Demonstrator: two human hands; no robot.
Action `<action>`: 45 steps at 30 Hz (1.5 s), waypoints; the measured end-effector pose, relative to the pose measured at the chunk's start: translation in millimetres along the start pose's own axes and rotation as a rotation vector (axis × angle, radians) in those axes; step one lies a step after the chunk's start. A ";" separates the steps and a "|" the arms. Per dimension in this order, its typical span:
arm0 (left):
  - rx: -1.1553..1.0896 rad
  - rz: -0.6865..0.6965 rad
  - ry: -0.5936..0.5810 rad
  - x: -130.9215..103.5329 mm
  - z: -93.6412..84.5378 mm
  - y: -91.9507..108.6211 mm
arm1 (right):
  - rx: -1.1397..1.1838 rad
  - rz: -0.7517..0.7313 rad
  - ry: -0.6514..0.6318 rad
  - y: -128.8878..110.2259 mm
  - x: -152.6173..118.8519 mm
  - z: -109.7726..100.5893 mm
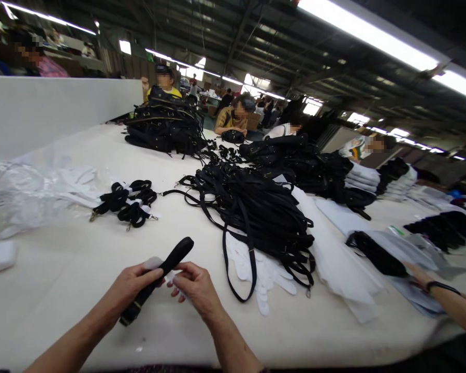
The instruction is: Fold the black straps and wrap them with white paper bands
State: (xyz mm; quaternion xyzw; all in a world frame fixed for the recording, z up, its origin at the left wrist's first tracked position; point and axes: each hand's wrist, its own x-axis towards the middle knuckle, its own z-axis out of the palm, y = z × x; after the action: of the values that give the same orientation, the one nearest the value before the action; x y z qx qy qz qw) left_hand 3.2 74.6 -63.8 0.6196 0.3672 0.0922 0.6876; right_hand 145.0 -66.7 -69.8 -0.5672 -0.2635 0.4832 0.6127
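A folded black strap (180, 249) is held above the near edge of the table, tilted up to the right. My left hand (137, 282) grips its middle, the thumb lying across it. At the strap's right side my right hand (196, 287) pinches a piece of thin white paper (171, 275), which passes around the strap. Beyond my hands lies a small group of folded black straps (130, 202) with white wraps and metal clips. To their right spreads a large heap of loose black straps (252, 207), with white paper strips (252, 264) under its front.
Clear plastic bags (19, 191) and a white object (0, 257) lie at left. Black bags (163, 124) are piled at the back, before a white partition (62, 111). A co-worker's hand (421, 277) touches a black bag on plastic at right. Other people sit across the table.
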 end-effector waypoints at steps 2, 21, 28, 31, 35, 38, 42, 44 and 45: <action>-0.110 -0.083 0.026 -1.3 -8.3 11.1 | 0.029 -0.014 0.011 -3.3 -0.3 4.9; -0.111 -0.067 0.036 0.3 -32.7 35.1 | -0.692 -0.687 -0.014 -21.9 6.2 14.1; 0.872 0.390 0.134 3.8 -14.9 -27.7 | -0.762 -0.652 -0.039 36.1 9.7 14.5; 0.950 0.469 0.167 4.4 -7.6 -55.5 | -0.515 -0.445 0.046 52.4 14.5 17.2; 0.938 0.484 0.156 7.6 -8.0 -63.9 | -0.264 -0.132 0.117 55.9 22.1 22.9; 0.933 0.459 0.163 9.9 -10.3 -60.4 | -0.126 -0.020 0.160 52.1 27.5 27.2; 0.925 0.357 0.212 10.9 -10.0 -54.7 | -0.050 0.006 0.194 45.3 29.6 30.2; 0.914 0.290 0.201 10.5 -9.3 -50.4 | -0.058 0.035 0.181 41.9 29.0 30.1; 0.909 0.259 0.190 10.3 -8.9 -48.0 | -0.077 0.047 0.170 40.3 28.7 29.7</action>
State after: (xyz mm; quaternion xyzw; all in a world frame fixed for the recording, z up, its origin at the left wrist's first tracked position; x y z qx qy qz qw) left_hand -10.8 77.2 -111.6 0.8868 0.3516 0.0634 0.2931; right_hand 118.7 -32.5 -108.1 -0.6352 -0.2157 0.4372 0.5990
